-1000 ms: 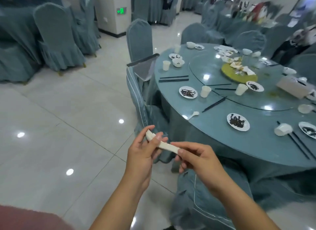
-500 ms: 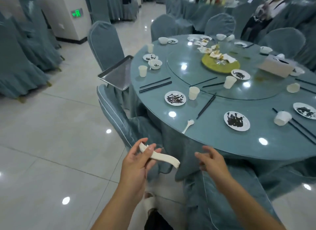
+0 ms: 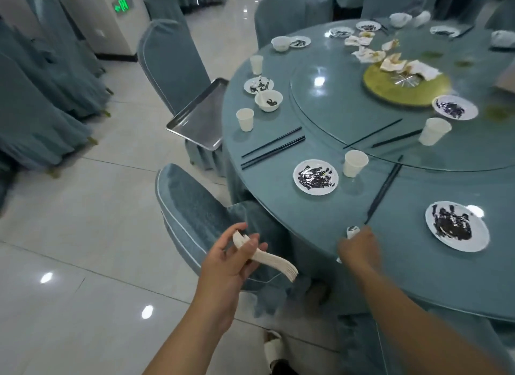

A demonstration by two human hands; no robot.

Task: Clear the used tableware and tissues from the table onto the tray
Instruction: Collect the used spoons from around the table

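Observation:
My left hand (image 3: 231, 263) grips a stack of white spoons (image 3: 267, 260) over the chair beside the round table (image 3: 306, 221). At the table's near edge my right hand (image 3: 359, 249) closes over a white spoon (image 3: 352, 231); only its bowl and handle tip show. A metal tray (image 3: 195, 118) rests on a chair seat at the table's left. Dirty plates (image 3: 315, 176) (image 3: 457, 226), paper cups (image 3: 355, 163) (image 3: 245, 119), a bowl (image 3: 268, 100) and black chopsticks (image 3: 273, 149) lie on the table. Crumpled tissues (image 3: 365, 54) sit on the glass turntable.
A covered chair (image 3: 195, 207) stands between my hands and the tray. Another covered chair (image 3: 172, 62) backs the tray. A yellow-green dish (image 3: 390, 90) with scraps sits on the turntable. More covered chairs line the left, with shiny tiled floor (image 3: 83, 235) between.
My right hand let go of the spoon stack and reached forward to the spoon at the table edge. The left hand keeps the stack. The view came closer to the table.

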